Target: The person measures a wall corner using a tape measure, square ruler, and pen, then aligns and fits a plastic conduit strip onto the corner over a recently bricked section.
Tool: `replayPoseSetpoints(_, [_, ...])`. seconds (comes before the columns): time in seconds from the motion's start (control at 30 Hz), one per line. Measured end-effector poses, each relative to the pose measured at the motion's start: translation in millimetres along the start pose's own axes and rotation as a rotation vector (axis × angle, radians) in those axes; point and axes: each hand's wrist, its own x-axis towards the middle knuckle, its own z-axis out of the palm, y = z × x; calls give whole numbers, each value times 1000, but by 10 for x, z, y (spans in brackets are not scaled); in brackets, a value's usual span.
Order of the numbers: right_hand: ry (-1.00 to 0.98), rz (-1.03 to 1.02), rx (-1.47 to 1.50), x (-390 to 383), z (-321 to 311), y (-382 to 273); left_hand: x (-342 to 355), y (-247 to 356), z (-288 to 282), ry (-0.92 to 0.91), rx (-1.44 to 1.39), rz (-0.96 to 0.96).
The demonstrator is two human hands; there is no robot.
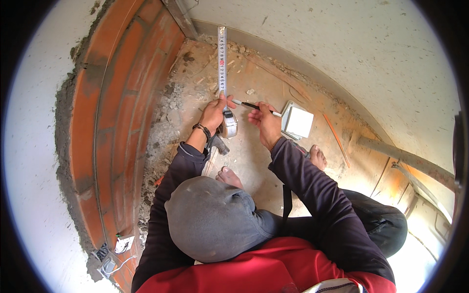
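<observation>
My left hand [213, 117] grips a tape measure [229, 124], whose blade [222, 58] is pulled out and points away from me over the floor, my fingers at the blade near the case. My right hand [265, 122] holds a slim black and white pen [250, 104] level, its pale tip close to the blade by my left fingers. Just right of that hand lies a white square object with a frame [298, 123]. A hammer head [220, 145] shows below the tape, partly hidden by my left arm.
An unplastered brick wall [117, 117] rises on my left, with wires and boxes [122, 244] low down. A white wall [356, 44] curves along the back. A pipe [405, 158] runs at the right. My bare feet stand on the dusty floor [254, 156], near rubble and an orange stick [336, 140].
</observation>
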Motion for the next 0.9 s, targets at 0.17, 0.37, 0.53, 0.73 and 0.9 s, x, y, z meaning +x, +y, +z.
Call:
replayPoseSetpoints(0.17, [-87, -106, -113, 29, -25, 86, -31, 18, 46, 23, 73, 43])
replayPoseSetpoints(0.37, [-73, -114, -115, -42, 71, 82, -46, 35, 101, 47, 128, 67])
replayPoseSetpoints(0.53, [-130, -582, -644, -14, 184, -1, -50, 13, 68, 30, 138, 106])
replayPoseSetpoints(0.73, [-339, -843, -1090, -198, 732, -446, -259, 98, -16, 169, 117, 105])
replayPoseSetpoints(0.9, [-444, -709, -1433, -243, 1071, -639, -482, 133, -242, 223, 205, 49])
